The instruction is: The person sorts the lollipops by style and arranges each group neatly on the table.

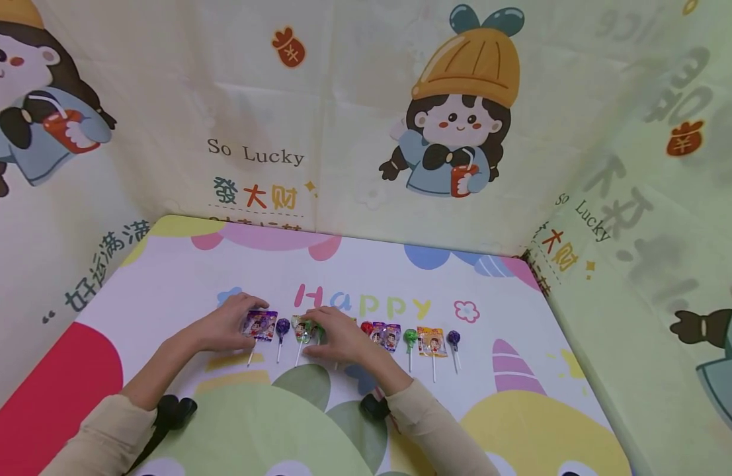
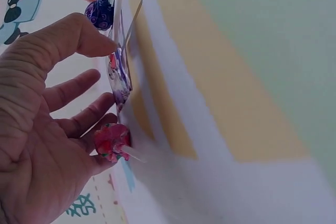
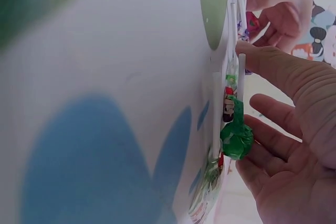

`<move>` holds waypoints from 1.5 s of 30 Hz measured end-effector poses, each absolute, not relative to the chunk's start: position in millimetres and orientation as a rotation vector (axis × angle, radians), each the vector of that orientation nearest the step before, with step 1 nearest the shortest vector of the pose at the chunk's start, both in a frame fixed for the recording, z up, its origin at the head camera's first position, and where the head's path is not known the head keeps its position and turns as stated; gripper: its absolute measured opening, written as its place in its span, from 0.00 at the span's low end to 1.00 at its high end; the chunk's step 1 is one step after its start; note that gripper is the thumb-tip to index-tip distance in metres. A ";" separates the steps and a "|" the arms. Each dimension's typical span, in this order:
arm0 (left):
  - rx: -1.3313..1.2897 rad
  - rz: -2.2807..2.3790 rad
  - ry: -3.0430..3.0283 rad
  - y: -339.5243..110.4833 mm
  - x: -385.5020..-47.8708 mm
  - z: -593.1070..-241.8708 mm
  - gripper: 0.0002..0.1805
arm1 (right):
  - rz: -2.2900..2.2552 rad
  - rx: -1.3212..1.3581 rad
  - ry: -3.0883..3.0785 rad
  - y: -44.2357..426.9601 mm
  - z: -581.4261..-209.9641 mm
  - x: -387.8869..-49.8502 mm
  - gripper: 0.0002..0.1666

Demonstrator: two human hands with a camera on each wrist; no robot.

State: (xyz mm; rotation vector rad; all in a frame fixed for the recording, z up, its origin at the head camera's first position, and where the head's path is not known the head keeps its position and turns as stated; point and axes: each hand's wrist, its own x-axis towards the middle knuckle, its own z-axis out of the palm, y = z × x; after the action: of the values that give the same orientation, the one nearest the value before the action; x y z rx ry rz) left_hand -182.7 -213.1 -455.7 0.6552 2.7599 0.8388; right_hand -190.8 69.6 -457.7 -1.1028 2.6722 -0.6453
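Observation:
On the white table lies a row of lollipops. My left hand (image 1: 230, 325) is around a flat purple-wrapped lollipop (image 1: 261, 325), with its thumb and fingertips at opposite edges of the wrapper. A red ball lollipop (image 2: 112, 142) sits close by its lower fingers. Just right stands a round purple lollipop (image 1: 282, 326). My right hand (image 1: 338, 336) arches over the row with thumb and fingers spread, near a clear-wrapped flat lollipop (image 1: 300, 328). Beside its fingers is a green ball lollipop (image 3: 237, 140). The right hand hides part of the row's middle.
Further right lie a red ball lollipop (image 1: 367, 327), a flat purple one (image 1: 387, 336), a green ball one (image 1: 410, 336), a flat orange one (image 1: 432, 341) and a dark purple ball one (image 1: 453, 338). Printed cloth walls (image 1: 342, 132) border the table's back and sides.

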 end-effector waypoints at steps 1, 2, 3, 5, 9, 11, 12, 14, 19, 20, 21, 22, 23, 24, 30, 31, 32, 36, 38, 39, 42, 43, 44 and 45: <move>0.664 0.830 2.757 -213.0 -183.6 -455.0 0.39 | -0.635 -1.106 2.674 69.0 -457.7 -191.5 0.35; 0.672 0.820 2.756 -213.0 -184.7 -454.7 0.39 | -0.628 -1.105 2.674 68.5 -457.8 -192.0 0.35; 0.682 0.808 2.756 -213.0 -185.8 -454.4 0.39 | -0.622 -1.102 2.674 68.0 -458.0 -192.5 0.34; 0.698 0.786 2.756 -212.9 -188.0 -454.2 0.38 | -0.618 -1.088 2.671 66.9 -458.2 -193.2 0.34; 0.722 0.755 2.765 -212.5 -191.4 -454.1 0.37 | -0.616 -1.063 2.665 65.1 -459.0 -194.1 0.33; 0.718 0.742 2.762 -212.5 -193.1 -454.3 0.36 | -0.612 -1.056 2.666 64.2 -460.1 -194.9 0.33; 0.715 0.732 2.761 -212.5 -194.0 -454.2 0.36 | -0.614 -1.052 2.666 63.9 -460.5 -195.1 0.33; 0.709 0.714 2.752 -212.2 -195.7 -453.3 0.36 | -0.612 -1.040 2.669 63.5 -460.9 -195.7 0.32; 0.693 0.684 2.734 -210.7 -198.6 -450.7 0.35 | -0.616 -1.031 2.675 63.1 -461.7 -197.1 0.31; 0.692 0.685 2.730 -210.4 -199.0 -450.3 0.34 | -0.620 -1.031 2.676 63.1 -461.6 -197.3 0.31; 0.691 0.686 2.729 -210.1 -199.3 -450.0 0.34 | -0.622 -1.032 2.675 63.0 -461.5 -197.5 0.30; 0.691 0.688 2.726 -210.0 -199.6 -449.8 0.34 | -0.625 -1.034 2.674 62.9 -461.3 -197.8 0.30; 0.689 0.689 2.724 -209.8 -199.9 -449.8 0.33 | -0.631 -1.035 2.673 62.9 -461.1 -197.9 0.30; 0.687 0.693 2.723 -209.8 -200.3 -449.8 0.33 | -0.632 -1.033 2.672 62.8 -461.0 -198.1 0.30; 0.675 0.712 2.710 -209.8 -201.6 -450.6 0.32 | -0.630 -1.033 2.668 62.9 -462.8 -199.5 0.29; 0.678 0.715 2.710 -209.8 -201.6 -450.5 0.32 | -0.635 -1.033 2.668 63.0 -463.0 -199.7 0.29; 0.679 0.718 2.708 -210.0 -201.5 -450.4 0.32 | -0.640 -1.032 2.668 63.1 -463.5 -200.0 0.29; 0.677 0.729 2.702 -210.0 -201.2 -449.8 0.32 | -0.667 -1.029 2.669 63.3 -464.5 -200.5 0.28; 0.670 0.734 2.697 -210.0 -201.0 -449.7 0.32 | -0.674 -1.025 2.670 63.1 -464.9 -200.6 0.28; 0.669 0.737 2.696 -209.9 -200.8 -449.6 0.32 | -0.677 -1.024 2.670 63.0 -464.8 -200.5 0.28; 0.674 0.749 2.696 -210.2 -200.6 -450.1 0.32 | -0.677 -1.015 2.670 62.9 -464.8 -199.9 0.28; 0.677 0.752 2.696 -210.4 -200.5 -450.4 0.32 | -0.678 -1.013 2.669 63.1 -464.8 -199.7 0.29; 0.685 0.754 2.697 -210.5 -200.3 -450.7 0.32 | -0.679 -1.009 2.667 63.3 -464.6 -199.2 0.29; 0.694 0.758 2.697 -210.8 -200.0 -451.0 0.32 | -0.679 -1.005 2.665 63.4 -464.4 -198.9 0.29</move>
State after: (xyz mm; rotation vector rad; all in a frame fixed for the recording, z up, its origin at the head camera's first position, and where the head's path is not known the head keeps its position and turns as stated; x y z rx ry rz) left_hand -200.0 -210.8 -451.0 0.6936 2.6972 0.7579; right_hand -198.9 63.4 -464.4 -1.0053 2.6649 -0.6787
